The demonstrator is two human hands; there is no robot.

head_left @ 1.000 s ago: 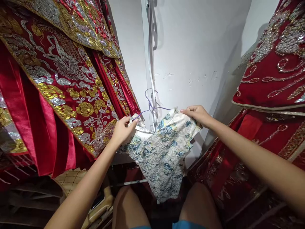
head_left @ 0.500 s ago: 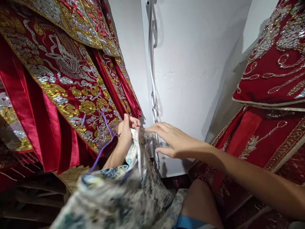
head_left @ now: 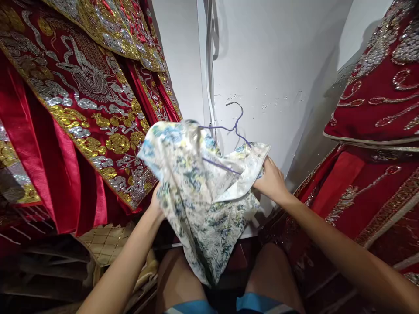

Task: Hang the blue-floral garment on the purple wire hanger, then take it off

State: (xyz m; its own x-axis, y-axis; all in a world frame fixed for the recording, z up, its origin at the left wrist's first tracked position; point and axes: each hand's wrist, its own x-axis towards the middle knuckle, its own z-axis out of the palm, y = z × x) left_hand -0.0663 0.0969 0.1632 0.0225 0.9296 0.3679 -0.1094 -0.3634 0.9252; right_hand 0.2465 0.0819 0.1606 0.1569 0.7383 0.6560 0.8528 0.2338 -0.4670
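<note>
A pale garment with a blue, green and yellow pattern hangs in front of me on a purple wire hanger, whose hook points up. The hanger's bottom bar shows through the neckline. At the garment's right shoulder, my right hand grips the fabric edge, with its fingers partly behind the cloth. My left hand is at the left side of the garment, and its fingers are hidden behind the fabric.
Red embroidered garments with gold and silver patterns hang at the left. More red beaded garments hang at the right. Between them stands a white wall with a pale vertical strip beside it. My legs are below.
The garment has been lifted and spread out, and the hanger has moved from the left to upright at the centre. My hands have moved apart; my right hand has taken hold of the fabric.
</note>
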